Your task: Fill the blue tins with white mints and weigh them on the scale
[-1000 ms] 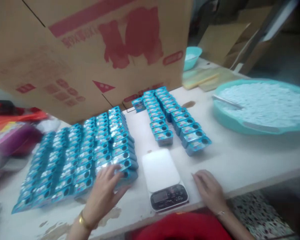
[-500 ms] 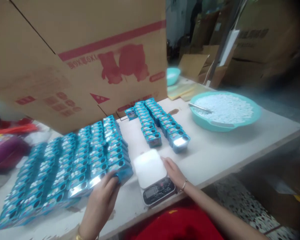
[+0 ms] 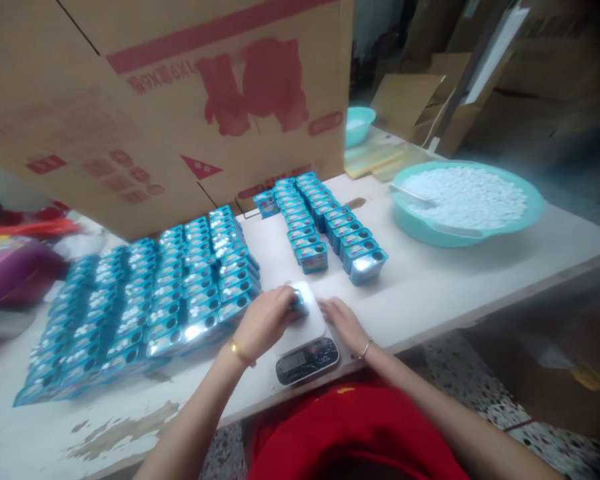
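Your left hand point(image 3: 264, 323) is curled closed around a small blue tin point(image 3: 297, 299), fingers wrapped over its top and side so that only its right end shows past your knuckles; the tin sits over the white platform of the scale point(image 3: 303, 333), near the platform's far edge, though whether it rests on it or is just above cannot be told. Your right hand point(image 3: 344, 321) lies loosely open, fingers slightly bent, its fingertips on the right edge of the same platform and holding nothing. The scale is a flat rectangle with rounded corners, smooth white on top and a glossy black panel with a grey display at the near end. To the left of it, packed rows of blue tins point(image 3: 150, 293) lie overlapping like shingles, their shiny faces catching the light. Beyond the scale stand two shorter rows point(image 3: 325, 220) of the same tins. A teal plastic basin point(image 3: 420, 227) heaped with small white pieces sits to the right on the worn, pale table point(image 3: 430, 293). A printed cardboard box point(image 3: 170, 100) leans behind.
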Demonstrator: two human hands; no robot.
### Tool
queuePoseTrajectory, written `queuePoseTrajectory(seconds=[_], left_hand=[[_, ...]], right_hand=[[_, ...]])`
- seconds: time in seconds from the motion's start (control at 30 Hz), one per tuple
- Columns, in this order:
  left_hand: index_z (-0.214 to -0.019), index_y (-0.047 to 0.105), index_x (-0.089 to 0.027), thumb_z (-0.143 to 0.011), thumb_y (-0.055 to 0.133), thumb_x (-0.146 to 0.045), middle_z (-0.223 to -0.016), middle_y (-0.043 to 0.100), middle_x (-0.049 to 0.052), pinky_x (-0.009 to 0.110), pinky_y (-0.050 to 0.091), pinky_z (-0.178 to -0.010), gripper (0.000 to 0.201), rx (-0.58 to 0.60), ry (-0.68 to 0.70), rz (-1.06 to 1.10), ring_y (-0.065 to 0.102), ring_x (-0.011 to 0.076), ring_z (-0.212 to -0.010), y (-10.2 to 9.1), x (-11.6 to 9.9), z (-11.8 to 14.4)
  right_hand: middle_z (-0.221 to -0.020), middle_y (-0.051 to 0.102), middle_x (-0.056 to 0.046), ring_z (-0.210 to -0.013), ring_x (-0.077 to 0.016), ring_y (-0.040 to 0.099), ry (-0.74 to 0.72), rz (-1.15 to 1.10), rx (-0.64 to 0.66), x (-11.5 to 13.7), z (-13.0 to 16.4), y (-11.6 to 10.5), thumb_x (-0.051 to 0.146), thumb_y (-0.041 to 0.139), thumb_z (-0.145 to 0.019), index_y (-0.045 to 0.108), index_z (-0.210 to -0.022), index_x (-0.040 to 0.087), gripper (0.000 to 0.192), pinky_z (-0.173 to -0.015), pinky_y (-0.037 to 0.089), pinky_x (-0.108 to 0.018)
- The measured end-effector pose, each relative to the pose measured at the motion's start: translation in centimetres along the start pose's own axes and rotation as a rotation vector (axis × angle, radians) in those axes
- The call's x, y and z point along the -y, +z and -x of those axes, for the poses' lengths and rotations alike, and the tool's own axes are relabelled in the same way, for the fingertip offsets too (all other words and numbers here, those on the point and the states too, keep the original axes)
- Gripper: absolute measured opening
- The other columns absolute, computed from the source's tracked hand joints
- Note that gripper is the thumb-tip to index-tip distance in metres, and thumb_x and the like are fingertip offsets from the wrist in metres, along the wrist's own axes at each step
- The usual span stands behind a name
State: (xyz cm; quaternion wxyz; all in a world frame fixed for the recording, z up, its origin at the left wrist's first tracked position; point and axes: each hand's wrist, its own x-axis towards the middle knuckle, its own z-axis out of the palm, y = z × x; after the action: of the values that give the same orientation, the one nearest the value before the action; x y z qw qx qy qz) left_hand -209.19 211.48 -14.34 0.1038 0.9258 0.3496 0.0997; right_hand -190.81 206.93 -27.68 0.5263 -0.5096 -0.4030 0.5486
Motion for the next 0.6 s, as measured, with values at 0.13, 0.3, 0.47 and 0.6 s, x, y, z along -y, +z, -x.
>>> queuePoseTrajectory(seconds=[0.13, 0.3, 0.47, 0.6], left_hand=[[-0.108, 0.051, -0.018, -0.087, 0.056, -0.031, -0.116, 0.059, 0.010, 0.036, 0.045, -0.090, 0.025, -0.176, -0.064, 0.036, 0.056, 0.0221, -0.105, -0.9, -0.2, 1.9], [-0.087, 0.057, -0.018, -0.089, 0.052, -0.032, -0.080, 0.062, 0.002, 0.026, 0.046, -0.071, 0.014, -0.424, -0.434, 0.186, 0.058, 0.0138, -0.073, 1.1, 0.1, 8.0], [-0.093, 0.056, -0.017, -0.088, 0.050, -0.041, -0.083, 0.065, 0.004, 0.027, 0.049, -0.070, 0.025, -0.427, -0.794, 0.462, 0.064, 0.0151, -0.072, 6.9, 0.5, 12.9], [-0.095, 0.057, -0.017, -0.087, 0.049, -0.046, -0.088, 0.065, 0.006, 0.030, 0.050, -0.074, 0.031, -0.397, -0.893, 0.545, 0.064, 0.0180, -0.080, 9.6, 0.6, 13.9]], right_hand=[[-0.091, 0.066, -0.008, -0.087, -0.0202, 0.064, 0.090, -0.085, -0.100, -0.2, 0.7, -1.5, 0.065, 0.058, -0.075, 0.058, -0.079, 0.018, 0.047, -0.076, 0.053, -0.035], [-0.081, 0.067, -0.006, -0.074, -0.0182, 0.066, 0.151, -0.146, -0.164, -0.2, 1.8, -3.3, 0.064, 0.062, -0.073, 0.055, -0.077, 0.018, 0.047, -0.069, 0.055, -0.033], [-0.079, 0.066, -0.006, -0.072, -0.0170, 0.066, 0.128, -0.078, -0.169, 0.0, 2.0, -3.0, 0.064, 0.061, -0.074, 0.054, -0.076, 0.018, 0.047, -0.068, 0.055, -0.031], [-0.077, 0.065, -0.006, -0.069, -0.0165, 0.065, 0.112, -0.019, -0.171, -0.1, 1.9, -2.7, 0.065, 0.059, -0.075, 0.053, -0.075, 0.018, 0.048, -0.066, 0.055, -0.031]])
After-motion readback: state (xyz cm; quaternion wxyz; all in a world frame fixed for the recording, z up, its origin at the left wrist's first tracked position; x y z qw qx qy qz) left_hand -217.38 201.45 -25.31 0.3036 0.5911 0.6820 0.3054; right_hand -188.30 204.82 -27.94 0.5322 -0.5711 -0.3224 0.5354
